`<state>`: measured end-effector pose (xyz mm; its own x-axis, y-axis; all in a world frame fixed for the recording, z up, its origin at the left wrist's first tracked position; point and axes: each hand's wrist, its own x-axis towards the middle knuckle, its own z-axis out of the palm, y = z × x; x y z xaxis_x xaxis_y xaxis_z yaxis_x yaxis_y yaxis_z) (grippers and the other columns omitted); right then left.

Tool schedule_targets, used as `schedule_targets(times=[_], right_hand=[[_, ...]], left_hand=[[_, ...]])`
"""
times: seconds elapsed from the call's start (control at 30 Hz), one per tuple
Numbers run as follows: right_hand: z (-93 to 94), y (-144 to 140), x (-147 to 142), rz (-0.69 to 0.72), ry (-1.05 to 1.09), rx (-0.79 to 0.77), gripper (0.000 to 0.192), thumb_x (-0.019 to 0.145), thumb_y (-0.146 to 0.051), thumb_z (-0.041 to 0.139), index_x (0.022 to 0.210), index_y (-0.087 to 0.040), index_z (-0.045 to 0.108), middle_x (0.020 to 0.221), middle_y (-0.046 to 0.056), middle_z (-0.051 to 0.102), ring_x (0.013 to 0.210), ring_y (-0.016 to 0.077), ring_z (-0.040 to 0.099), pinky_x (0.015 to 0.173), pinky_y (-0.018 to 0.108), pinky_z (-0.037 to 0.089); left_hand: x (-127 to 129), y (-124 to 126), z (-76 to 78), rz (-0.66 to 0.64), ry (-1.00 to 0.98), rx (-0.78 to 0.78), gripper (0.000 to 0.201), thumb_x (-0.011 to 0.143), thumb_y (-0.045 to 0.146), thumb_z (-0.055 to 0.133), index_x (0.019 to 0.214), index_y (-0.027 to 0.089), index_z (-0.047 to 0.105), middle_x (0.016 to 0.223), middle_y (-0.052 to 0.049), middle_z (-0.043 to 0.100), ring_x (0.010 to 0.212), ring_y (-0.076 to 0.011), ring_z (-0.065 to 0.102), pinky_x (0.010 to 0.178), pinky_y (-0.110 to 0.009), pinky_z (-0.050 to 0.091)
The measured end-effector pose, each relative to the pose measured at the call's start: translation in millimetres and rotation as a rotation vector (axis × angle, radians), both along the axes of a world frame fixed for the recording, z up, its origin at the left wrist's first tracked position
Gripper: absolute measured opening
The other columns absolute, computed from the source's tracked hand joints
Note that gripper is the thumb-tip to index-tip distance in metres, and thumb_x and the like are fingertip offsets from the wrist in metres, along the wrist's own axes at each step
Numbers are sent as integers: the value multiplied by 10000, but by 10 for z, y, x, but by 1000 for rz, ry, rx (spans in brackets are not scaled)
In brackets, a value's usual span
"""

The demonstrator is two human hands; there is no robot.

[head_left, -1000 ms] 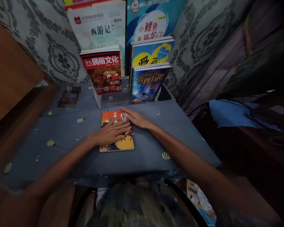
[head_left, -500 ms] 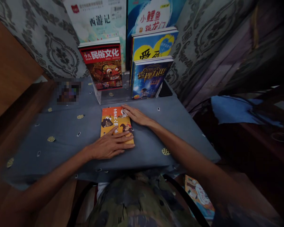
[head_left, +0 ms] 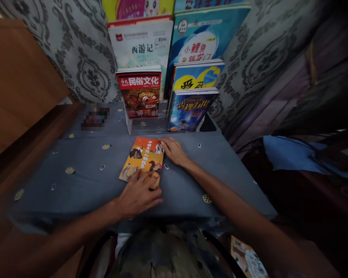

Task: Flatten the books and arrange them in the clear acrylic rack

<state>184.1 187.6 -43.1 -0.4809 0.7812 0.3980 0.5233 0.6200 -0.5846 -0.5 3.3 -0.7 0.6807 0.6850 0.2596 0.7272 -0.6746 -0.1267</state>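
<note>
My left hand [head_left: 137, 195] flat, fingers spread, pressing near edge of orange book [head_left: 142, 160]. My right hand [head_left: 174, 151] flat, fingers together, touching its far right corner. Book flat on desk [head_left: 84, 181], grey cloth, slightly skewed, just before clear stand [head_left: 146, 125] holding upright books [head_left: 191, 110].
</note>
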Motion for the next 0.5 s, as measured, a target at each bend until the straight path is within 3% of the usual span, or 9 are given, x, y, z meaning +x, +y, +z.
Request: schedule_targets(times=[0.1, 0.17, 0.27, 0.37, 0.5], right_hand=[[51, -77, 25, -61, 62, -118, 462, 1043, -433, 317, 1096, -192, 707, 908, 90, 766, 835, 224, 707, 795, 349, 526], [79, -146, 16, -23, 99, -214, 496, 1045, -464, 297, 1003, -183, 705, 724, 43, 723, 618, 176, 668, 644, 284, 497], [105, -228, -24, 20, 92, -212, 494, 1032, -494, 329, 855, -185, 672, 642, 16, 668, 538, 146, 615, 572, 249, 435], [126, -257, -47, 29, 85, -189, 482, 1030, -485, 331, 812, -190, 644, 642, 13, 657, 553, 141, 604, 582, 247, 418], [169, -264, -38, 56, 98, -202, 484, 1033, -471, 310, 807, -187, 630, 653, 16, 656, 566, 143, 602, 605, 253, 418]], left_hand=[[-269, 35, 8, 144, -21, 40, 328, 964, 466, 548, 840, 201, 697, 1055, -77, 671, 1063, -256, 608, 984, -453, 457], [-467, 112, 40, 284, 8, 65, 278, 977, 387, 538, 885, 184, 704, 963, -84, 671, 917, -235, 637, 923, -439, 478], [-603, 245, 104, 387, 24, 29, 278, 992, 373, 501, 900, 184, 683, 867, -73, 656, 842, -233, 639, 842, -399, 492], [-492, 357, 108, 403, 22, -24, 293, 980, 432, 514, 1016, 172, 643, 990, -99, 675, 973, -273, 631, 874, -420, 489], [-227, 480, 10, 311, 25, -49, 441, 961, 455, 553, 1277, 148, 547, 1313, -153, 614, 1244, -310, 545, 1014, -465, 442]])
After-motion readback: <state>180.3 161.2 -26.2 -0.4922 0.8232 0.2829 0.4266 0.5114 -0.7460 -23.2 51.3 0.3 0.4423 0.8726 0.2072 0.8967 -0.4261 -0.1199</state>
